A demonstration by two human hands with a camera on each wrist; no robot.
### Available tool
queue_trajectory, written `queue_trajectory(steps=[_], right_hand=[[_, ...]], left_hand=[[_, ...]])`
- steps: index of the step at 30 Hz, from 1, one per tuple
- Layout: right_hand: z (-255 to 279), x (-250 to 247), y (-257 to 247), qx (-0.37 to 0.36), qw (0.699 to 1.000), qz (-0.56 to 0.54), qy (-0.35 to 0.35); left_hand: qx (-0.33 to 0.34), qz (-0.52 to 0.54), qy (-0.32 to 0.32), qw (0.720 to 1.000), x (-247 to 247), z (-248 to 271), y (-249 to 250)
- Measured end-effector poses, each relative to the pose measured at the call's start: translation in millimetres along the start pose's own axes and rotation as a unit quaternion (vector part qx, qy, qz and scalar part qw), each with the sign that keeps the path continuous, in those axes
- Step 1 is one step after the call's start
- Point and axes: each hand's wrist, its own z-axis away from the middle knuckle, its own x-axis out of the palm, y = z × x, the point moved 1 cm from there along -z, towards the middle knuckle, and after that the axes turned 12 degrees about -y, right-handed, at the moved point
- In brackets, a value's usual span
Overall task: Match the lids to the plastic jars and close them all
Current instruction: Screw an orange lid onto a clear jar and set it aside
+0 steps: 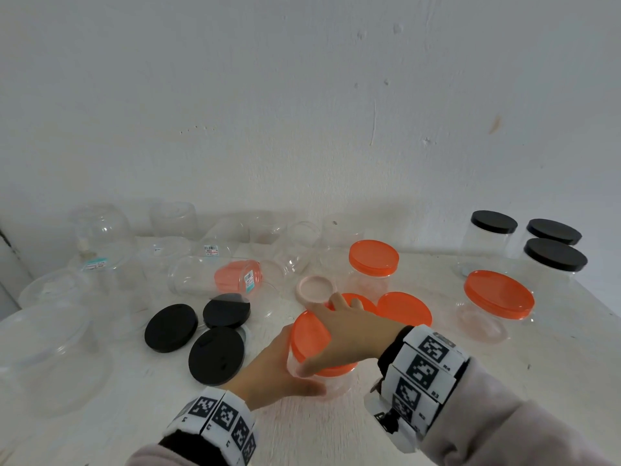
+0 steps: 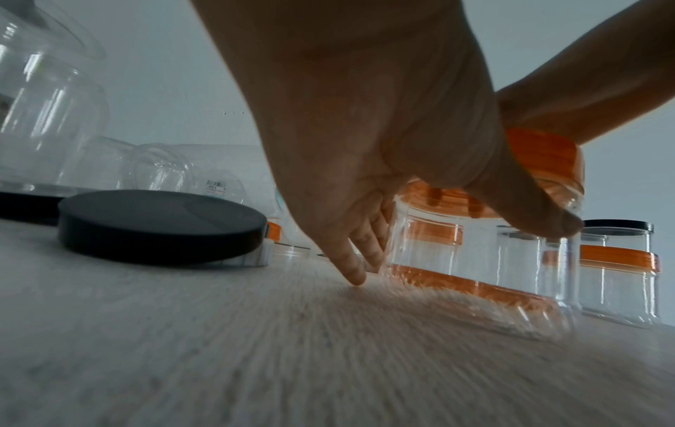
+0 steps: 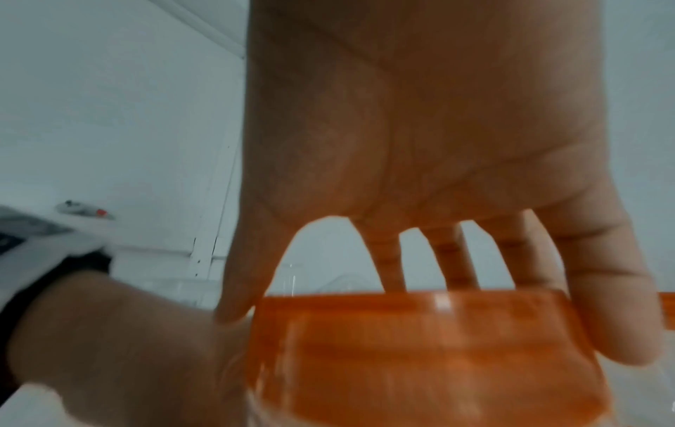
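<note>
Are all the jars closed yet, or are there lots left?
Not yet. Three black-lidded jars and two orange-lidded jars look closed. The right hand holds an orange lid on the jar the left hand grips. Loose black lids and open jars remain.

Table [image 1: 336, 432]: white surface with a faint wood-like grain, filling the lower part of the head view; the grain shows blurred in the left wrist view [image 2: 219, 361].
Wall [image 1: 268, 95]: plain white, rising straight from the far edge of the table.
Brown mark [image 1: 494, 123]: short slanted smear on the wall, upper right.
Scratch [image 1: 373, 122]: thin, near-vertical line on the wall, left of the brown mark.
Chips [image 1: 397, 28]: small dents high on the wall.
Row of dots [image 1: 195, 130]: tiny dark specks on the wall, left of centre.
Small grey object [image 3: 85, 210]: red-tipped, blurred, seen at the left of the right wrist view; what it is cannot be told.
White upright strip [image 3: 204, 257]: narrow, standing against the wall in the right wrist view.
</note>
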Motion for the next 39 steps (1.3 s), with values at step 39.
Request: queue_trajectory(steps=[39], right_hand=[[7.0, 9.0, -0.6, -0.015, 0.999, 0.0, 0.04]], left_hand=[[0.002, 0.004, 0.002, 1.0, 0.9, 2.6, 2.7]])
